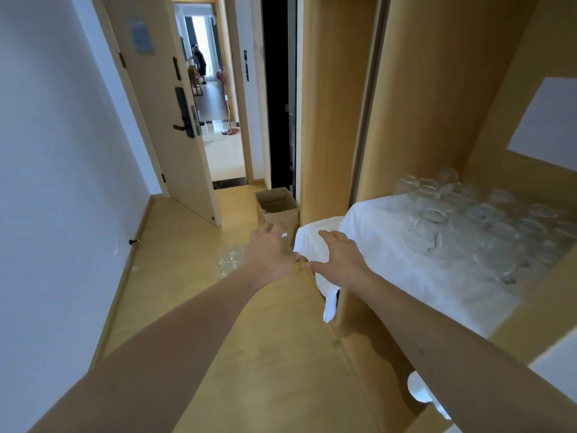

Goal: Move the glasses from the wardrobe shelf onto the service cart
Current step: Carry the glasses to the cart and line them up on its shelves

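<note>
Several clear glasses (468, 220) stand upside down on a white cloth (390, 245) that covers the wardrobe shelf at the right. Both my arms reach forward. My left hand (268, 251) is out over the floor left of the shelf, its fingers curled round what looks like a clear glass (286, 242) with a small sticker. My right hand (338, 260) lies with spread fingers on the cloth's overhanging front corner, apart from the glasses on the shelf. No service cart is in view.
More clear glasses (228, 260) sit on the wooden floor below my left hand. An open cardboard box (276, 204) stands against the wardrobe side. Beyond it an open door (168, 120) leads to a corridor, where a person (199, 62) stands far off.
</note>
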### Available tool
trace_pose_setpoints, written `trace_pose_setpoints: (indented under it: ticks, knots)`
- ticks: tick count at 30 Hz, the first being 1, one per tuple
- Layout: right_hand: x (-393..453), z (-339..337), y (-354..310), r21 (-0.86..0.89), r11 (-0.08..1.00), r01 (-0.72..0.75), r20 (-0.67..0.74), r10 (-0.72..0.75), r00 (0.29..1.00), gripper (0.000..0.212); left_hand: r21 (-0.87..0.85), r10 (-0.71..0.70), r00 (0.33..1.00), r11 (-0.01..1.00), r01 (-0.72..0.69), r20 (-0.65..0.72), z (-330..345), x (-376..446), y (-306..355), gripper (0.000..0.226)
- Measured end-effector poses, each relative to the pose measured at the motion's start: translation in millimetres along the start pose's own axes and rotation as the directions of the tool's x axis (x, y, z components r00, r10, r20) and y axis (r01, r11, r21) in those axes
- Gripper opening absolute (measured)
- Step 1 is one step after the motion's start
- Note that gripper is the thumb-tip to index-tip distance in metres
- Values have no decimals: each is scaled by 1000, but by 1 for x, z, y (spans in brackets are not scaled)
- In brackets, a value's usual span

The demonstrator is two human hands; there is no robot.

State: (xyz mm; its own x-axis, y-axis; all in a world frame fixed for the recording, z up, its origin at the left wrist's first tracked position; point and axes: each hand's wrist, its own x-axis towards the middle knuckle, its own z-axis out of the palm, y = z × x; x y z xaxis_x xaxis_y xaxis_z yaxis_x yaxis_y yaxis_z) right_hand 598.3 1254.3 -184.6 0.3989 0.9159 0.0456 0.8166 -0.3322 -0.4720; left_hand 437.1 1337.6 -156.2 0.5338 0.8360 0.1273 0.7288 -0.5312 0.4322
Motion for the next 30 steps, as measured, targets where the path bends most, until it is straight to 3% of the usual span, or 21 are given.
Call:
trace_pose_setpoints:
  ticks: [7, 17, 23, 30]
  knots:
    - [74, 1, 22, -8, 996, -92, -33, 91, 995, 81, -43, 75, 996, 996, -73, 55, 24, 91, 0, 71]
    - [177, -25, 46, 15, 953, -304, -153, 303, 941, 80, -114, 306, 942, 950, -292, 141, 44, 241, 18, 66]
    - [210, -44, 72, 29, 905, -425, -225, 420, 879, 78, -142, 462, 866, 886, -441, 191, 67, 305, 44, 63]
    - [208, -92, 120, 42, 843, -536, -343, 516, 785, 73, -213, 656, 729, 754, -622, 195, 102, 343, 123, 51]
